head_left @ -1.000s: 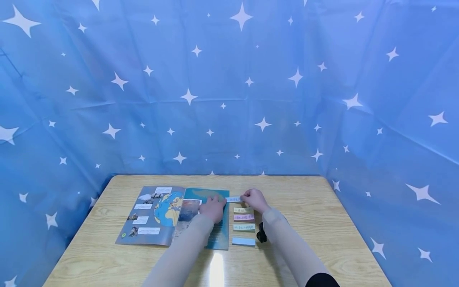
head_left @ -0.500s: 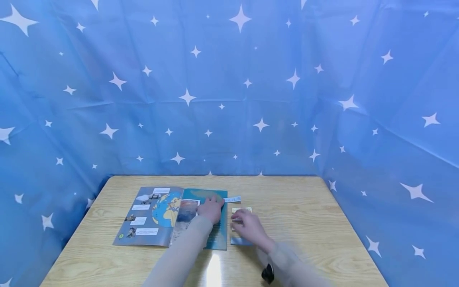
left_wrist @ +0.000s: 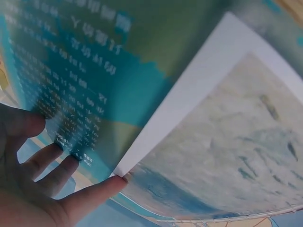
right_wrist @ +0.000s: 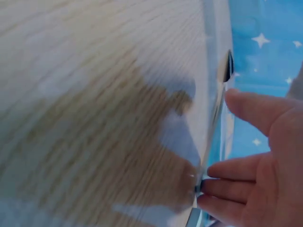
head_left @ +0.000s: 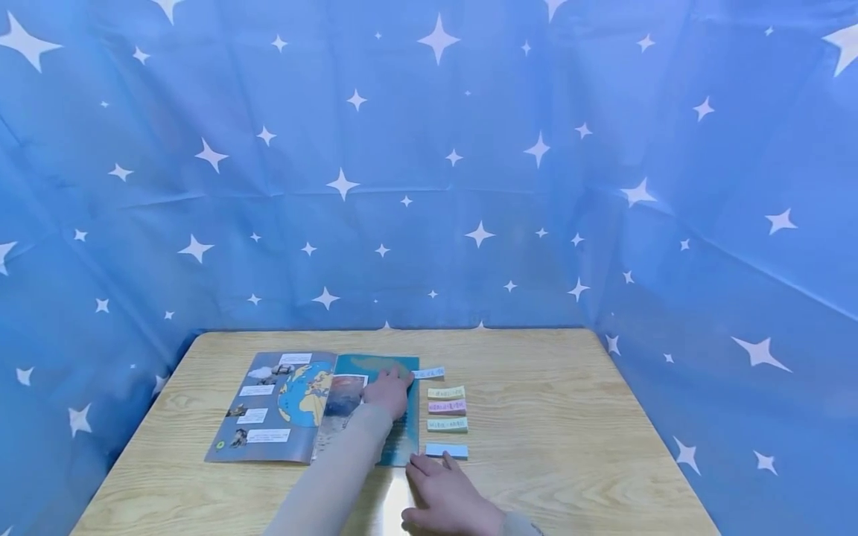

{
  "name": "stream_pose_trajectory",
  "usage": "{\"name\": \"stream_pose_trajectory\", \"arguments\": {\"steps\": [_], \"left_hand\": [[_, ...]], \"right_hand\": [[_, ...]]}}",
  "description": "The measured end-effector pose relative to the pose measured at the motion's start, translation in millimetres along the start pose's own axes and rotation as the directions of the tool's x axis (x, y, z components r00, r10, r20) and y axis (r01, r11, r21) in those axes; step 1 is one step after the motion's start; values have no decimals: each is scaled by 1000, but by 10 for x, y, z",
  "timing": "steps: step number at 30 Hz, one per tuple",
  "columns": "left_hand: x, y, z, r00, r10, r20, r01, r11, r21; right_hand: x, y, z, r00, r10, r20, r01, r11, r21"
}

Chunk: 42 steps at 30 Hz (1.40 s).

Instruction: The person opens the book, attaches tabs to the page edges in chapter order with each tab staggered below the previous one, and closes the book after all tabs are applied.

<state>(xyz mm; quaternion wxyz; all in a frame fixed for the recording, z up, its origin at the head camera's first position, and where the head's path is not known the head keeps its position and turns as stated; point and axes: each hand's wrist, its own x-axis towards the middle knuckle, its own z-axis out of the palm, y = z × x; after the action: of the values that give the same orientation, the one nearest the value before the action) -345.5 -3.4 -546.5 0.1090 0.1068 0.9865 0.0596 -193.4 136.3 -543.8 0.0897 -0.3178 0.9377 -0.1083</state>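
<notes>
An open picture book (head_left: 404,435) lies on the table, a globe on its left page and a teal right page. My left hand (head_left: 387,394) rests on the right page with fingers spread; in the left wrist view its fingertips touch the page near a pasted picture (left_wrist: 227,127). A light blue sticky note (head_left: 430,373) with writing sticks out past the page's right edge, by the left fingertips. My right hand (head_left: 450,497) is palm down with fingers extended, just below a blue sticky-note pad (head_left: 447,450) and the book's lower right corner. Nothing is held in it.
Yellow (head_left: 445,392), pink (head_left: 447,406) and green (head_left: 447,424) sticky-note pads with writing lie in a column right of the book. The wooden table (head_left: 570,424) extends right. A blue curtain (head_left: 429,164) with white stars hangs behind and at both sides.
My right hand has let go of the blue sticky note, leaving it at the page edge, and moved down past the pads towards me. My left hand stays on the page.
</notes>
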Motion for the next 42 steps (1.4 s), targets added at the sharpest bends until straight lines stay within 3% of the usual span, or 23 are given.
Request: {"name": "stream_pose_trajectory", "arguments": {"steps": [7, 14, 22, 30, 37, 42], "left_hand": [[-41, 26, 29, 1000, 12, -20, -11, 999, 32], [-84, 27, -33, 999, 37, -21, -36, 999, 32], [-1, 55, 28, 993, 92, -71, -90, 995, 36], [40, 39, 63, 998, -4, -55, 10, 994, 111], [32, 70, 109, 996, -13, -86, 21, 995, 95], [-5, 108, 90, 998, -1, -61, 3, 999, 37]], "right_hand": [[13, -59, 68, 997, -62, -40, 59, 995, -80], [66, -85, 80, 996, -39, -75, 35, 998, -42], [42, -32, 93, 992, -7, -123, 1, 999, -45], [76, -100, 117, 996, -14, -88, 12, 1000, -19], [60, -108, 116, 991, -39, -126, 35, 999, -33], [26, -59, 107, 991, -27, -132, 26, 1000, -8]]}}
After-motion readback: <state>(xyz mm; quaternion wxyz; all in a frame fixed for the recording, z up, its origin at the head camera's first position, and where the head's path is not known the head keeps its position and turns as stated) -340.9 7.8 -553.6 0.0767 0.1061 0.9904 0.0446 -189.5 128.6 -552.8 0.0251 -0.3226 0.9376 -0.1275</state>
